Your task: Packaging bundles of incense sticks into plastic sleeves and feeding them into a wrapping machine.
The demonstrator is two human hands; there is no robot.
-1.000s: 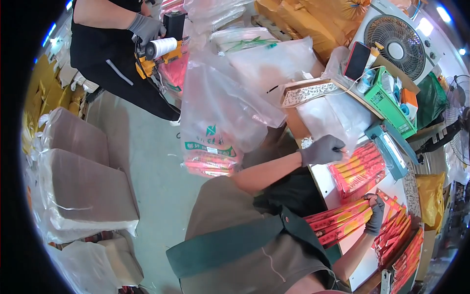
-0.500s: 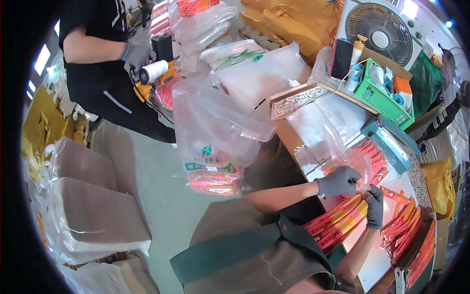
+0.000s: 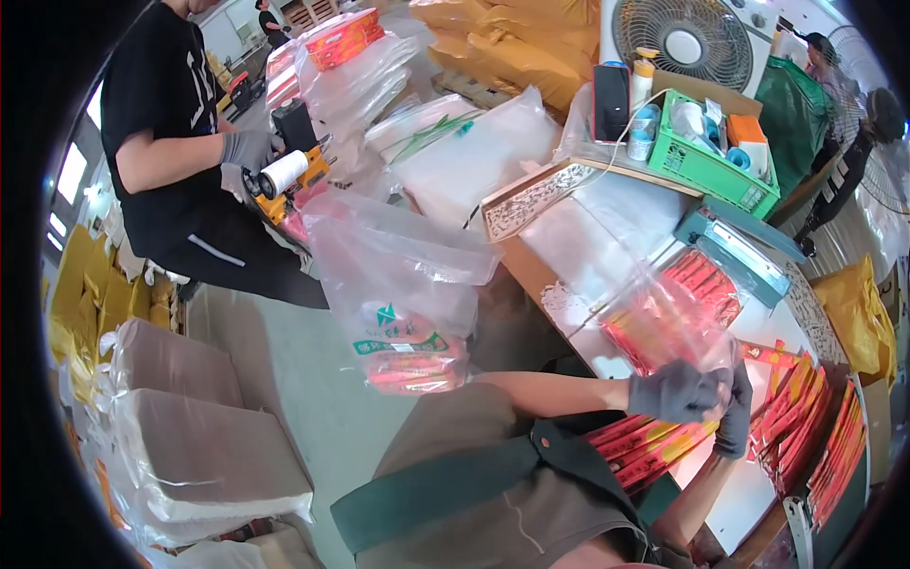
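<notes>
My left hand [image 3: 675, 392], in a grey glove, is closed on the gathered edge of a clear plastic bag [image 3: 678, 313]. Beside it, my right hand [image 3: 737, 414], gloved alike, pinches the same bag; its fingertips are partly hidden. The film stretches from my hands over red printed packets [image 3: 703, 284] on the white table [image 3: 706, 465]. Just below my left hand lies a fanned bundle of long red and yellow packets [image 3: 649, 450]. More red packets [image 3: 787, 417] lie right of my right hand.
A blue-grey sealer-like device [image 3: 735, 251], a green crate [image 3: 711, 171] of supplies and a fan [image 3: 682, 45] stand behind. A clear bag of red packets [image 3: 417, 365] hangs at the table's left. A co-worker [image 3: 180, 142] holds a yellow tool with white thread spool.
My hands have come slightly nearer to me, and the clear film now spreads over the packets beyond them. The whole view has shifted a little; the co-worker still holds the yellow tool.
</notes>
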